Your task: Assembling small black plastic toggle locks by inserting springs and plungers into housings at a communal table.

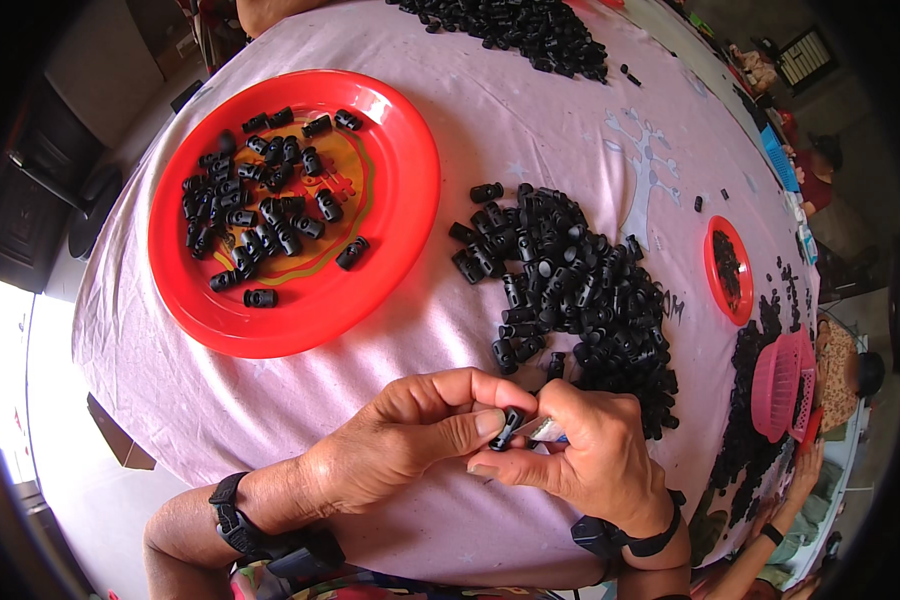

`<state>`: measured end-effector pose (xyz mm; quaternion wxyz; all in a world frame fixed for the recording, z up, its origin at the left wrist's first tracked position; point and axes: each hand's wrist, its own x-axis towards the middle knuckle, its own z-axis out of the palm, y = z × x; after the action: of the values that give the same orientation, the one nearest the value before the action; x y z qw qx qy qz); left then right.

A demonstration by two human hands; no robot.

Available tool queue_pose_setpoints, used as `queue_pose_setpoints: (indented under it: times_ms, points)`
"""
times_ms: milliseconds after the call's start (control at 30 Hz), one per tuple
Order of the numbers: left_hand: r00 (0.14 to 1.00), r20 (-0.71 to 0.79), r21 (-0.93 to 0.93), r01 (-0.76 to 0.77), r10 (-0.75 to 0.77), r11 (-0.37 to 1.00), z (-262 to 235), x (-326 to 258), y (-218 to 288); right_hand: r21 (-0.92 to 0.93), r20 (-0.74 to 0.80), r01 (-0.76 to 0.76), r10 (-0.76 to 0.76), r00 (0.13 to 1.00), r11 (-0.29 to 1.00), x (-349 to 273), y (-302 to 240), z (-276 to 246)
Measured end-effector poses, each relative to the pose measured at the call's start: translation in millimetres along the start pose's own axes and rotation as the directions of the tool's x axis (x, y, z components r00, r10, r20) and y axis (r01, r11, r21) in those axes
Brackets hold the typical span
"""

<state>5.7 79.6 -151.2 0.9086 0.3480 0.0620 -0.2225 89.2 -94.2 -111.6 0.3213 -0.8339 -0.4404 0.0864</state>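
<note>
Near the table's front edge my left hand point(410, 432) is closed, pinching a black plastic cord lock point(507, 428) between thumb and fingertips. Close against it, my right hand point(595, 447) is closed on a small blade point(532, 428) with a white and blue grip, mostly hidden by the fingers. The blade's thin tip points at the cord lock; whether they touch I cannot tell. Just beyond my hands lies a heap of black cord locks point(580, 290). More of them rest on a large red plate point(390, 255) at the left.
A pale pink cloth point(390, 530) covers the table. Another black heap point(520, 35) lies at the far edge. To the right are a small red plate point(713, 268), a pink basket point(770, 385) and dark scattered pieces. Other people sit along the right side; one forearm point(782, 515) reaches in.
</note>
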Motion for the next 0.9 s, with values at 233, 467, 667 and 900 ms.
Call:
queue_pose_setpoints:
  times_ms: [233,467,667,900]
  points:
    - [1.000,-0.002,0.017,-0.006,0.006,1.000,0.6,-0.2,0.9,-0.037,-0.010,0.012,-0.013,1.000,0.999,-1.0,0.2,1.2]
    - [1.000,-0.015,0.025,0.001,-0.001,1.000,-0.5,0.7,-0.4,-0.060,0.010,0.020,-0.020,1.000,0.998,-1.2,1.2,1.3]
    - [1.000,-0.029,0.042,0.012,-0.011,0.999,0.4,0.0,0.8,-0.058,0.000,0.034,-0.034,0.999,0.998,-0.9,1.7,1.6]
    - [0.999,-0.047,0.042,0.009,-0.007,0.999,0.8,-1.0,0.5,-0.060,0.021,0.077,-0.076,0.997,0.995,0.9,2.0,-0.9]
